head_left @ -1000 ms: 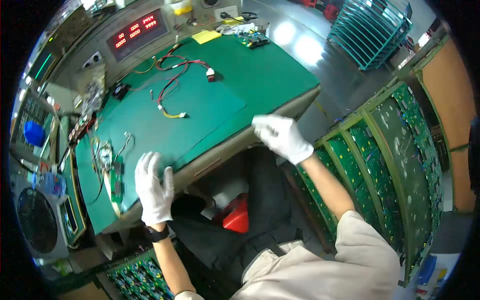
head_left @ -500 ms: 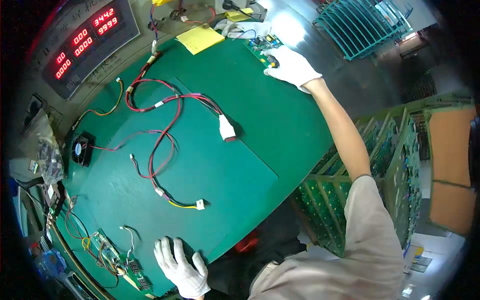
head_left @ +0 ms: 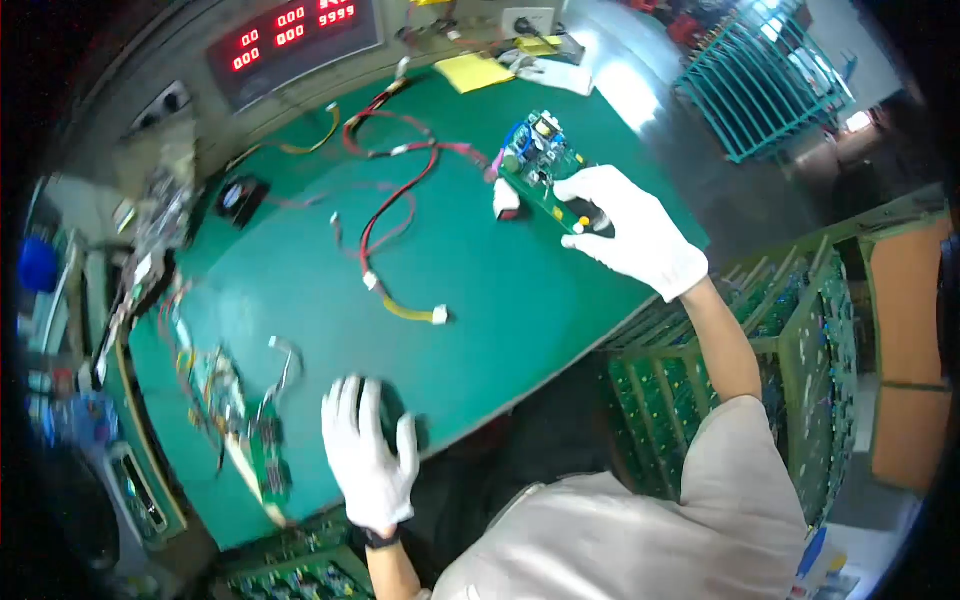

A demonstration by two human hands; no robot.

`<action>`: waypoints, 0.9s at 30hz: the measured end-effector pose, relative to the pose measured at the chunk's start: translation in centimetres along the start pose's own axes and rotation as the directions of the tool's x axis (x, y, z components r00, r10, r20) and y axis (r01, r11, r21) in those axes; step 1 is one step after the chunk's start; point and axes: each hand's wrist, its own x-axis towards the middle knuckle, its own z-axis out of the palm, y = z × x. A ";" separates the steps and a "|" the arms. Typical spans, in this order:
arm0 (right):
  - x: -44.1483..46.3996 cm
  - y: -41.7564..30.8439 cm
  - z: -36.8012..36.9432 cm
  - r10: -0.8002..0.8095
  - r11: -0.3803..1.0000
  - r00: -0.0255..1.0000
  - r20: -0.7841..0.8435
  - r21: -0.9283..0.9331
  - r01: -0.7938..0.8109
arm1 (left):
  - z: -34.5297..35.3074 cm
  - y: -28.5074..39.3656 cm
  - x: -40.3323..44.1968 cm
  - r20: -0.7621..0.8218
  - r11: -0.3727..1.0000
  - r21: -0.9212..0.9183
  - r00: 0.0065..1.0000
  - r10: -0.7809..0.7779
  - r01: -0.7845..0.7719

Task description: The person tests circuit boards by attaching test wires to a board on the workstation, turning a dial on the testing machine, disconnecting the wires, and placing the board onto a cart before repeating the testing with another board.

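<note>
My right hand, in a white glove, grips the lower right end of a green circuit board crowded with components and a blue wire. Thumb and fingers close around a dark round part there. Just beside the board lies the white connector of a red and black wire harness, and the board partly covers its wires. My left hand, also gloved, is at the bench's near edge with fingers stretched out and nothing in it. To its left is a small green display board with wires attached.
A green mat covers the bench. A small black fan sits at the left, below a panel with red digits. Yellow paper lies at the back. Racks of circuit boards stand at the right, past the bench edge.
My right hand has brought the circuit board from the far right corner toward the harness connector. The head view has turned, shifting the bench. My left hand stays flat near the edge.
</note>
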 end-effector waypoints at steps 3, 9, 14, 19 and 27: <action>-3.4 -4.0 2.6 -0.155 0.988 0.988 0.015 0.025 0.155 | 0.6 -0.6 -1.3 -0.160 0.976 -0.215 0.987 -0.002 -0.032; -8.7 -12.0 9.5 -0.235 0.972 0.972 -0.006 0.025 0.235 | 1.3 7.5 -2.3 0.132 -0.085 -0.991 0.900 -0.416 0.106; -11.6 -16.7 12.5 -0.287 0.951 0.958 -0.016 -0.129 0.282 | 3.0 7.8 -2.0 0.147 -0.150 -0.986 0.805 -0.575 0.073; -12.4 -18.4 10.5 -0.438 0.899 0.896 -0.076 -0.045 0.435 | 2.7 6.1 -3.0 0.080 -0.097 -0.995 0.764 -0.641 0.022; -11.8 -13.3 9.7 -0.231 0.895 0.970 -0.081 0.372 0.245 | 1.4 3.4 -3.3 0.111 -0.164 -0.986 0.758 -0.642 0.006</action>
